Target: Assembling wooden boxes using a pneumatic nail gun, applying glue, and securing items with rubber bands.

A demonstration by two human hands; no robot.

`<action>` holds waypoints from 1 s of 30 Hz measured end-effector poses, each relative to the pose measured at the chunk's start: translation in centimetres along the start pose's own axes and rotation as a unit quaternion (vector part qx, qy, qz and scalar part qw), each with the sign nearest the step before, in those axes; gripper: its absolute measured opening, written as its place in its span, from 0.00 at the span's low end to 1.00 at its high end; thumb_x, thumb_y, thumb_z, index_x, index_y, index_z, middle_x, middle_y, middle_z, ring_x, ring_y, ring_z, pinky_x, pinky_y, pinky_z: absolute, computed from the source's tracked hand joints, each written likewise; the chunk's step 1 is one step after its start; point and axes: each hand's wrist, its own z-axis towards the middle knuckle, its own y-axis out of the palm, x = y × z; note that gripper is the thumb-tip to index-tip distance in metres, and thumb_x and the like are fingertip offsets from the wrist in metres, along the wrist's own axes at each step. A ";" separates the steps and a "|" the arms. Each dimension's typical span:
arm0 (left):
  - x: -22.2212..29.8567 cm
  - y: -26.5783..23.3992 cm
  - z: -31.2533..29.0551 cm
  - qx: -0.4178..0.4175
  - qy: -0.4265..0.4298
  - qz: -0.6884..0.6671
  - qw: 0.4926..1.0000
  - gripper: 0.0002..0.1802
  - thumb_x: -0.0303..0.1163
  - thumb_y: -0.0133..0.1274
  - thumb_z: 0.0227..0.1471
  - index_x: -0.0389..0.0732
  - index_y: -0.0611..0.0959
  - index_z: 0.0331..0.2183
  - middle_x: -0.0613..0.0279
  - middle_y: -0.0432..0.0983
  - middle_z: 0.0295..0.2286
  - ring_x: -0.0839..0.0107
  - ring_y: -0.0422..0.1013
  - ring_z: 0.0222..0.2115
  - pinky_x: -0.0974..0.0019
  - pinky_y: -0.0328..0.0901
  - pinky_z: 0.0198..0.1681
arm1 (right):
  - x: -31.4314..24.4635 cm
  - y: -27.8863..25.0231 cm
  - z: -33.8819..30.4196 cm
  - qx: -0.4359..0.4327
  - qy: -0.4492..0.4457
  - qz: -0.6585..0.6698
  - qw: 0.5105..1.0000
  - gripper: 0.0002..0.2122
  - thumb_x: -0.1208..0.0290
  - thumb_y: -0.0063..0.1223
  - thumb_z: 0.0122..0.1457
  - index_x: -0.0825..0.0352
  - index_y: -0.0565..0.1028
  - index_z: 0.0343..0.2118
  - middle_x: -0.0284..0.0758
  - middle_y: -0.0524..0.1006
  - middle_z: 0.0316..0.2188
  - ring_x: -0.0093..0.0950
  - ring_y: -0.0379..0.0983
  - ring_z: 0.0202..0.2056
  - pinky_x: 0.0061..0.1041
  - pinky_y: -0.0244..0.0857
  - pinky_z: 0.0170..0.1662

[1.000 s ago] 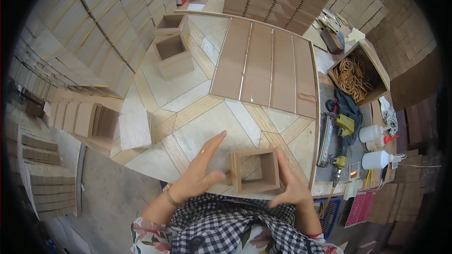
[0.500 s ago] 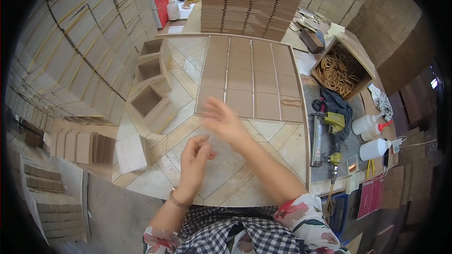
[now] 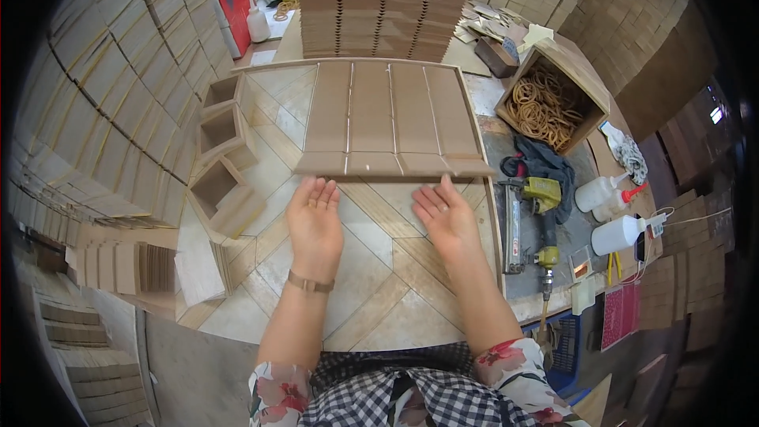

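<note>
Several brown board panels [image 3: 369,103] lie side by side in a flat grid on the worktable, with white lines of glue along the seams between columns. The row nearest me is tipped up along the near edge. My left hand [image 3: 315,217] is palm up at the left part of that edge, fingers stretched out with their tips against it. My right hand [image 3: 447,221] does the same towards the right end, fingers spread and fingertips at the raised edge. How far the fingertips reach beneath the boards is hidden.
Left of the panels stand several open wooden box frames [image 3: 225,195]. A tall board stack [image 3: 379,8] rises behind. At right are a wooden box [image 3: 597,107] of rubber bands [image 3: 545,107], a green nail gun [image 3: 541,194] and white bottles [image 3: 617,236]. A wooden strip [image 3: 484,142] borders the worktable.
My hands have parted from near each other and moved to the panels' near edge, palms up. The near row has tipped up. The rubber band lying on the near right panel no longer shows.
</note>
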 end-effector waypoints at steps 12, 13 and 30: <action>-0.8 -0.3 -0.2 -0.002 -0.020 0.174 0.984 0.20 0.33 0.46 0.56 0.35 0.66 0.49 0.57 0.69 0.44 0.64 0.67 0.45 0.59 0.65 0.47 | -1.6 -0.2 -1.0 0.047 -0.046 0.021 0.998 0.18 0.82 0.46 0.54 0.69 0.64 0.49 0.43 0.70 0.45 0.39 0.67 0.48 0.43 0.63 0.52; -0.7 -1.1 -2.1 -0.002 -0.001 0.181 0.983 0.19 0.31 0.46 0.56 0.34 0.67 0.48 0.58 0.70 0.43 0.66 0.68 0.43 0.62 0.65 0.45 | -1.2 -0.9 -2.8 0.053 -0.044 0.022 0.997 0.18 0.82 0.46 0.54 0.69 0.64 0.49 0.43 0.70 0.45 0.39 0.67 0.48 0.43 0.63 0.52; -2.4 -6.3 -13.5 -0.139 0.230 0.588 0.763 0.15 0.26 0.49 0.52 0.30 0.73 0.42 0.53 0.72 0.33 0.64 0.68 0.33 0.63 0.63 0.38 | 1.5 -5.4 -14.7 -0.112 -0.317 -0.509 0.792 0.09 0.76 0.51 0.54 0.74 0.73 0.36 0.38 0.75 0.28 0.29 0.73 0.32 0.26 0.66 0.34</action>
